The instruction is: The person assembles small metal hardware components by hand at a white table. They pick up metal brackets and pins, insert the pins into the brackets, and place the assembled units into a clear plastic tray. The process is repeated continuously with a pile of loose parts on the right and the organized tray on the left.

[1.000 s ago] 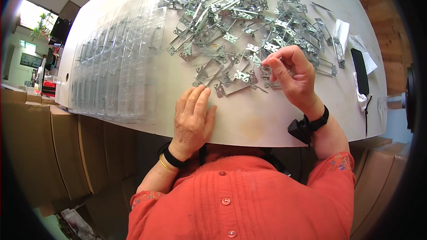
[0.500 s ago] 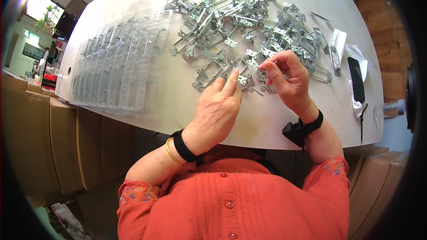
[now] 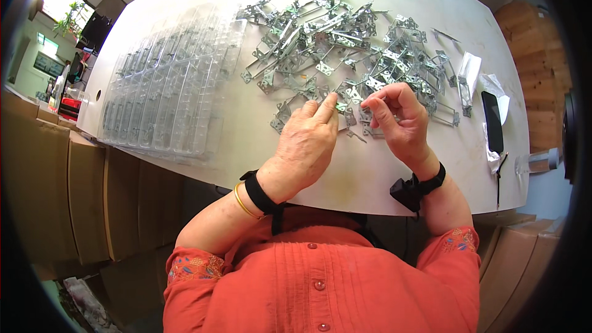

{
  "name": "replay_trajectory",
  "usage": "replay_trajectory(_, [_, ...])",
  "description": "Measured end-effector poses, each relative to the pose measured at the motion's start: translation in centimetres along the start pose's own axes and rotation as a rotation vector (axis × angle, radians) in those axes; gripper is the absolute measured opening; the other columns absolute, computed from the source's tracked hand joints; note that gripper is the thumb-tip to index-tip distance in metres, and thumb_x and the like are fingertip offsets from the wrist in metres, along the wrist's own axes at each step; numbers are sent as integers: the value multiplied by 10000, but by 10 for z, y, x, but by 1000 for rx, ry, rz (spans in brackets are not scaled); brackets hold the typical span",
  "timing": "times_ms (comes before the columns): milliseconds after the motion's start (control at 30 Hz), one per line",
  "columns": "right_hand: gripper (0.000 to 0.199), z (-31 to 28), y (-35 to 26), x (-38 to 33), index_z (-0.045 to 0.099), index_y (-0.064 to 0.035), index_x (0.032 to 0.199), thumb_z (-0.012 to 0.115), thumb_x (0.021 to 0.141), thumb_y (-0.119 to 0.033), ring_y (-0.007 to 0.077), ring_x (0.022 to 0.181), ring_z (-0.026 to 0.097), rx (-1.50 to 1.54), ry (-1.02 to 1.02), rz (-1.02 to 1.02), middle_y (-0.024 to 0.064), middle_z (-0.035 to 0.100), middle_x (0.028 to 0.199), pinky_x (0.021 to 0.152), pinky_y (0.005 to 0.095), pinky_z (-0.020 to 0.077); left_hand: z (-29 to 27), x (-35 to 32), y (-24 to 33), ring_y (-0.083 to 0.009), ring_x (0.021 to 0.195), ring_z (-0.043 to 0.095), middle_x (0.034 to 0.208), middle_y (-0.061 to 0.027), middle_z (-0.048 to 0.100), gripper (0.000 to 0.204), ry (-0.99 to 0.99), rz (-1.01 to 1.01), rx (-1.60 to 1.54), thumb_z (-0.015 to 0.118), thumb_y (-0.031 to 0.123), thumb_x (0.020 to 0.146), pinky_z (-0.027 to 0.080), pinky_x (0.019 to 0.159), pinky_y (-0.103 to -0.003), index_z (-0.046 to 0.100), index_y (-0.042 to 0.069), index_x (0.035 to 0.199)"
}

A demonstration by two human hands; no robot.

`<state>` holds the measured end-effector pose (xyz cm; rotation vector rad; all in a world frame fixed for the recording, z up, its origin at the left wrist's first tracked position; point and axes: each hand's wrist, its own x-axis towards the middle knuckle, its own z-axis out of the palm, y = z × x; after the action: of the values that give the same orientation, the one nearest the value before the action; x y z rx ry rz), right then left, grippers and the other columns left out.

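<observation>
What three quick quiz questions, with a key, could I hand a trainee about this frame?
1. Multiple choice: on which side of the scattered metal parts do the clear plastic trays lie? A) right B) left
2. True or false: the black phone lies to the right of the right hand.
3. Fill in: at the wrist of the left hand sits a ____-coloured bangle.
Key: 1. B; 2. True; 3. gold

Left hand [image 3: 304, 149] palm-down, right hand [image 3: 404, 122] (palm turned inward) half curled.
</observation>
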<state>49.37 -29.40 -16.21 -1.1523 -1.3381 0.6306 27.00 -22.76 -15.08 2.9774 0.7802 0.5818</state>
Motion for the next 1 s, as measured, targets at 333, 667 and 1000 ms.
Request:
replay_trajectory(333, [115,1,3,0,629,-39,1138,732,1101,-75,36,732,682,-5,-2,7,26,773,940,636,216,550,-27,4,-9,-401,1290,695,1430,-261,678,397,284,-113,-257,706,-11,971,564,1106,-453,685,-134,1348])
replay_trajectory(667, [104,1,4,0,622,-39,1135,717,1109,-75,39,731,673,21,-28,-3,38,774,959,631,215,546,-75,-29,-8,-177,1027,758,1205,-131,764,175,329,-380,-656,688,-83,1027,601,871,-293,808,-52,1151])
replay_trajectory(1000, [106,2,7,0,624,-39,1147,713,1115,-86,36,760,675,43,-50,21,42,786,1003,654,211,563,-46,-70,-9,-200,1069,793,1247,-122,739,223,154,-724,-1083,611,-28,1107,661,914,-303,766,-55,1264])
